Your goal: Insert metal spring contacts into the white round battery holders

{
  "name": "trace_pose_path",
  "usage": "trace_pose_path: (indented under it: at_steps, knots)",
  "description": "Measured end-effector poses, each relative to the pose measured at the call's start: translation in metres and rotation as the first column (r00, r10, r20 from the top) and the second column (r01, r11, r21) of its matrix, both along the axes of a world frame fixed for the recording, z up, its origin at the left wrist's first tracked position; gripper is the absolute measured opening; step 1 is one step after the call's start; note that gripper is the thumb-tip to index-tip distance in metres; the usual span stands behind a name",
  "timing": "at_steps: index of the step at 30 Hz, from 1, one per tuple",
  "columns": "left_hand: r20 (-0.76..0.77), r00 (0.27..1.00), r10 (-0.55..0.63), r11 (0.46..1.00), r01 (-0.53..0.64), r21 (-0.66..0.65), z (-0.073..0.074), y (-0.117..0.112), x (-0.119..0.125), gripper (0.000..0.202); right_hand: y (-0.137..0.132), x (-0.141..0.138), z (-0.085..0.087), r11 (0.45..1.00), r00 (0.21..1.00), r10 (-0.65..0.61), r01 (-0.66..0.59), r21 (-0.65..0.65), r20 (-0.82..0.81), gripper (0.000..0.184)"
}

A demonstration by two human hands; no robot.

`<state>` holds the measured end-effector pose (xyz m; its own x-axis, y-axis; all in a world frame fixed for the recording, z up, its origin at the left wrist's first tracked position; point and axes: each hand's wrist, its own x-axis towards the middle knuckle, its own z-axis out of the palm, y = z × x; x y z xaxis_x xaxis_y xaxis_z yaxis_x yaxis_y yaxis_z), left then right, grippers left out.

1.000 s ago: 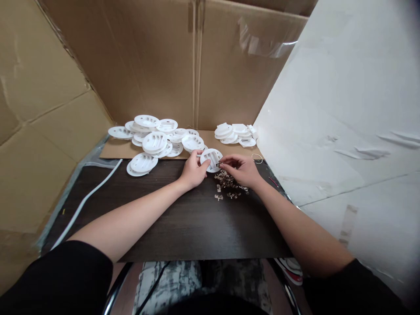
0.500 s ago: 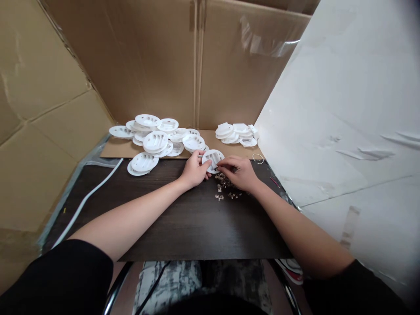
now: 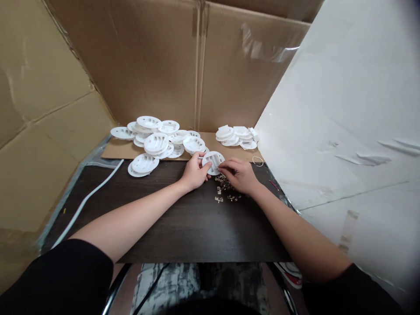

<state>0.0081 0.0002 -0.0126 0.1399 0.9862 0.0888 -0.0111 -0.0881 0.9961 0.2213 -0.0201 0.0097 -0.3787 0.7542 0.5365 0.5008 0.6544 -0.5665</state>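
My left hand [image 3: 196, 172] grips a white round plastic disc [image 3: 211, 162] by its left side, with the thumb on its face. Slots like battery compartments are moulded into this disc, which is tilted towards me. At its right edge, the fingers of my right hand [image 3: 241, 174] are pinched together and close against the disc. Whatever they hold is too small and hidden to make out. Below the disc and partly under my right hand lies a pile of small metal contact pieces [image 3: 225, 182], with several loose ones in front.
Several similar white discs [image 3: 155, 143] are heaped on a cardboard sheet [image 3: 120, 149] at the back left. Another white stack [image 3: 231, 135] lies back right. A pale tube [image 3: 87, 199] crosses the dark table [image 3: 183, 232] at left. Cardboard walls [image 3: 157, 65] enclose the back and left.
Both hands stay at the disc, and the right fingertips have shifted only slightly at its edge. The whole view has tipped a little, so things sit slightly lower in the picture.
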Motion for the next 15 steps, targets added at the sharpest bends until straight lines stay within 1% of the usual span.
trace_pose_path:
  at_steps: [4, 7, 12, 15]
  knots:
    - [-0.015, 1.0, 0.012, 1.0, -0.011, 0.007, 0.0, -0.0003, -0.0007, 0.035, 0.0011, 0.0023, 0.0013, 0.994, 0.992, -0.109, 0.11, 0.02, -0.063, 0.021]
    - [-0.029, 1.0, 0.008, 1.0, -0.008, 0.019, -0.0009, -0.0001, -0.0015, 0.033, 0.0018, 0.0026, -0.0001, 0.986, 0.982, -0.162, 0.165, 0.025, -0.101, 0.023]
    - [-0.05, 0.999, 0.012, 0.999, -0.01, 0.034, -0.0018, 0.0008, -0.0025, 0.031, 0.0026, 0.0019, -0.003, 0.976, 0.968, -0.219, 0.217, -0.03, -0.118, 0.022]
    - [-0.064, 0.998, 0.027, 0.999, -0.025, 0.034, -0.0016, 0.0017, -0.0027, 0.03, 0.0083, 0.0071, -0.0062, 0.965, 0.959, -0.262, 0.257, -0.057, -0.108, 0.022]
